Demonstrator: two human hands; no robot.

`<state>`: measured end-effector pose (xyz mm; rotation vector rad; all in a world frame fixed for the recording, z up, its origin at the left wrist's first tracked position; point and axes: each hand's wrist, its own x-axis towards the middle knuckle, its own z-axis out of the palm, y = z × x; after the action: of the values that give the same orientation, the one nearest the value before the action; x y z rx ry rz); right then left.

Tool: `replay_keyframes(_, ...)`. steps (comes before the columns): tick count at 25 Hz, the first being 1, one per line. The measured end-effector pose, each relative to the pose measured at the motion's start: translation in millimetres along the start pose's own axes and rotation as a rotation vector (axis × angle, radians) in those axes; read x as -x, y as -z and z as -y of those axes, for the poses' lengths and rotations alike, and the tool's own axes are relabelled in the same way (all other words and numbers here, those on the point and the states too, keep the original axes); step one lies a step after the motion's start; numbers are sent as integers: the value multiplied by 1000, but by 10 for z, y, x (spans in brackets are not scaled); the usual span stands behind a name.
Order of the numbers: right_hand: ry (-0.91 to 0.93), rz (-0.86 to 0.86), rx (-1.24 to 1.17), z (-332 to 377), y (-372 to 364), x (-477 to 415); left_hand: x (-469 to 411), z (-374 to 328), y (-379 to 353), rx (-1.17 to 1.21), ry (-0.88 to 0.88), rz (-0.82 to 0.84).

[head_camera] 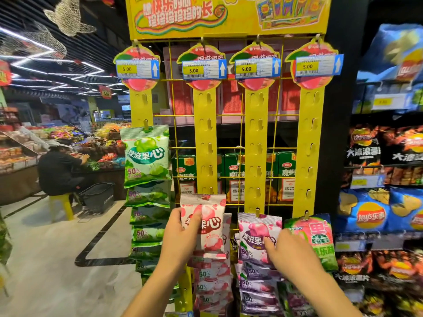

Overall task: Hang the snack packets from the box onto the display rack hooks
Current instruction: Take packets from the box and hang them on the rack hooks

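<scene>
Snack packet (pixel 207 221) in pink and white sits upright against the second yellow hanging strip (pixel 205 143) of the display rack (pixel 229 115), its top at a hook there — the left hand (pixel 180 234) grips its left edge, thumb across the front. The right hand (pixel 289 250) rests its fingers (pixel 270 244) loosely spread on the purple packet (pixel 257 239) hanging from the third strip. Green packets (pixel 147 156) fill the first strip; a green-and-pink one (pixel 317 234) hangs on the fourth. Crisp bags (pixel 375 216) crowd the shelves at right. Lower packets are cut off and blurred — a seated person (pixel 58 170) is far left
</scene>
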<state>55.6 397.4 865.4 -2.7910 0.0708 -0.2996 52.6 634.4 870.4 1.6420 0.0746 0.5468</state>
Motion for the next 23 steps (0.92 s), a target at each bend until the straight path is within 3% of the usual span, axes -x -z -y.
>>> replay_keyframes(4, 61, -165, 130, 302, 651, -55, -3, -21, -28, -52, 0, -18)
replay_keyframes(8, 360, -145, -277, 877, 1176, -310, -52, -78, -96, -45, 15, -27)
replay_keyframes(10, 434, -129, -356, 1131, 1283, -500, -94, -126, -135, -53, 6, -40)
replay_keyframes(23, 464, -104, -494, 1403, 1169, -936, -479, -377, -170, -263, -34, -161)
